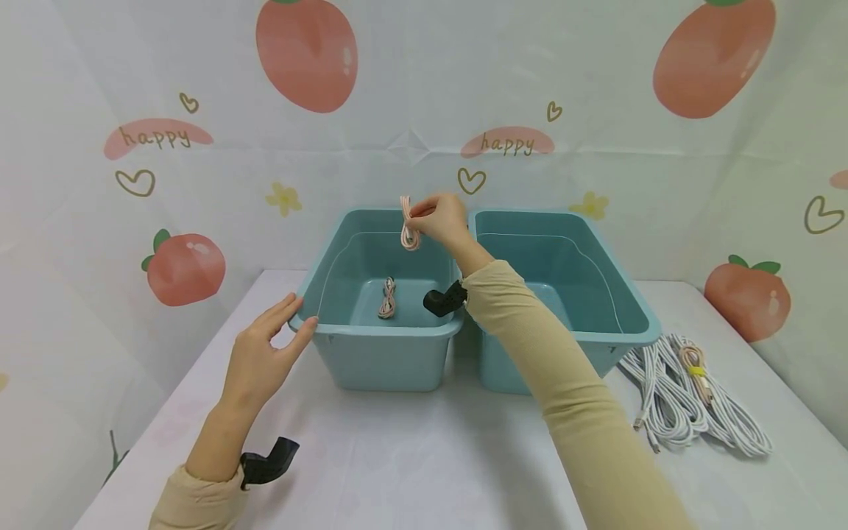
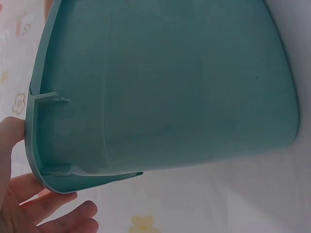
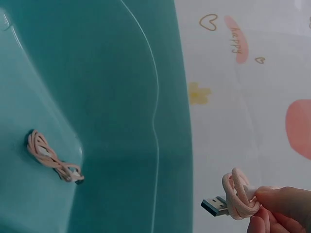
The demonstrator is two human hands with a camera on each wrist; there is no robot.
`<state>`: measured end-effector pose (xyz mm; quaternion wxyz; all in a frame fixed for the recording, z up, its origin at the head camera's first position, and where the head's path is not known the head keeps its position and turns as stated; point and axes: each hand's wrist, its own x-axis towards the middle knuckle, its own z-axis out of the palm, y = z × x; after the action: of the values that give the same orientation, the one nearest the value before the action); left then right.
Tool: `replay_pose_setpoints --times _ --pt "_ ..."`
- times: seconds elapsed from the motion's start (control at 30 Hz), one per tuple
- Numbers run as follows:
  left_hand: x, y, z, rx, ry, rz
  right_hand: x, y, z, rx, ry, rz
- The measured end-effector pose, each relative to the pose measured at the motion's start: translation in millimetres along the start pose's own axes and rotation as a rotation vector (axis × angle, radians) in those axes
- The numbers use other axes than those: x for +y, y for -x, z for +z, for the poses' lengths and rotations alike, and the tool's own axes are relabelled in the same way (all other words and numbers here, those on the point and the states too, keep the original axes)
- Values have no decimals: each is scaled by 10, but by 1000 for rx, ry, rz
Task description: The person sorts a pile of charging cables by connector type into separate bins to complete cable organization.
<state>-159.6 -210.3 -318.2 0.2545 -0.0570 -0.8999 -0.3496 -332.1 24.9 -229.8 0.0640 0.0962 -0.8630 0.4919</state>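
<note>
My right hand [image 1: 442, 219] pinches a coiled pink USB cable [image 1: 408, 228] above the left teal bin [image 1: 380, 332]. The cable's metal USB plug [image 3: 215, 206] sticks out of the coil in the right wrist view. Lower down, on that bin's floor, lies another pink cable bundle [image 1: 387, 298], twisted at its middle. My left hand [image 1: 262, 361] rests on the bin's near left corner, thumb and fingers spread to either side of it. In the left wrist view, the fingers [image 2: 46, 206] touch the rim's underside and extend past it.
A second teal bin [image 1: 570, 336] stands close on the right, its floor partly hidden by my right sleeve. Beside it, several coiled white cables [image 1: 672, 397] lie on the table, with a beige cable [image 1: 695, 368] in a yellow tie on top. A fruit-patterned cloth hangs behind.
</note>
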Motion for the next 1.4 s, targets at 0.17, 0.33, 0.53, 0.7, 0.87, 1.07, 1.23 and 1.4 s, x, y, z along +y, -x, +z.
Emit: replay_pose_setpoints --times 0.17,0.33,0.53,0.7,0.87,1.07,1.23,1.4 --pt "-3 -1 -1 1 1 -1 7 -32 104 19 38 12" --pt "-7 -2 -1 1 1 -3 29 -48 183 30 77 46" --pt "-15 -5 1 4 2 -3 41 -50 205 29 99 85" --pt "-23 -6 3 3 7 -1 67 -52 198 37 120 114" --pt "-25 -5 5 3 11 -2 105 -73 184 70 97 121" --pt "-17 -7 8 3 11 -1 137 -100 158 90 52 92" --pt "-17 -7 8 9 7 7 121 -94 146 47 49 92" --pt "-12 -3 5 9 10 8 77 -45 77 -37 5 101"
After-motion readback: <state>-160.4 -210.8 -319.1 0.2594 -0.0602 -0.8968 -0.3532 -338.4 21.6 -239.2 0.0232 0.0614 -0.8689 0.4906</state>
